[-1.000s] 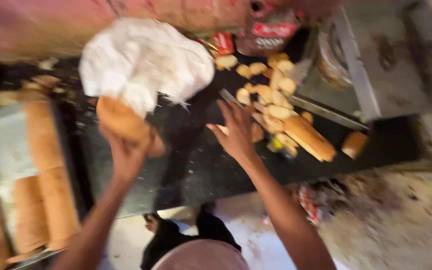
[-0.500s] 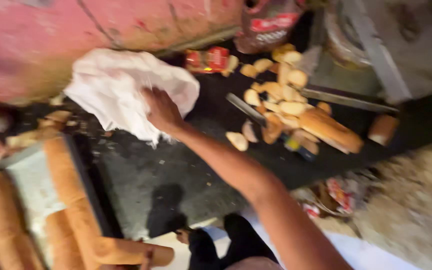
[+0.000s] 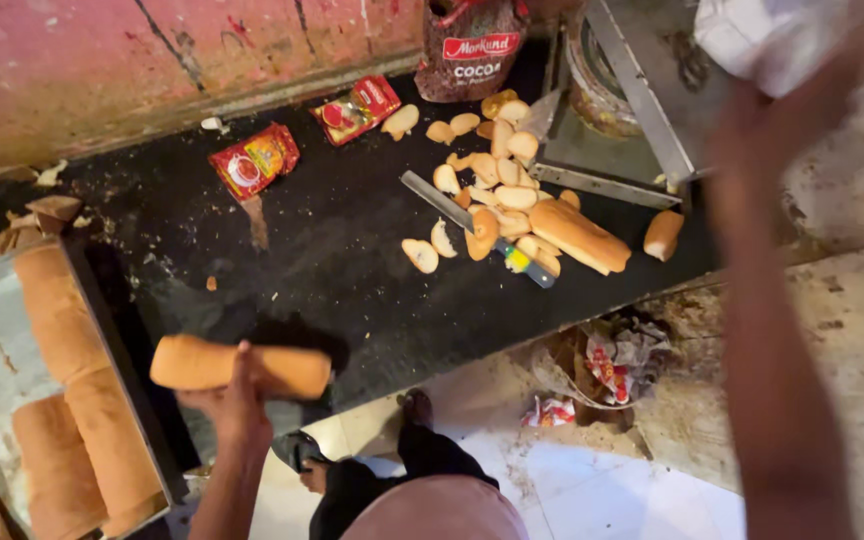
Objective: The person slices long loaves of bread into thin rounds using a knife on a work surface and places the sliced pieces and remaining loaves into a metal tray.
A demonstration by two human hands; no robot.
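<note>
The left hand (image 3: pixel 237 385) is low in the view, its forearm rising from the bottom edge, fingers curled upward and closed around what it grips at about waist height. The right arm runs up the right side, forearm nearly vertical and blurred, with the right hand (image 3: pixel 767 110) raised high near the top edge, closed on what it holds.

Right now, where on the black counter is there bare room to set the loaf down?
Free: the black counter middle, between the red packet, the knife and the loaf in the left hand. Crowded: bread slices and whole loaves to the right.
</note>
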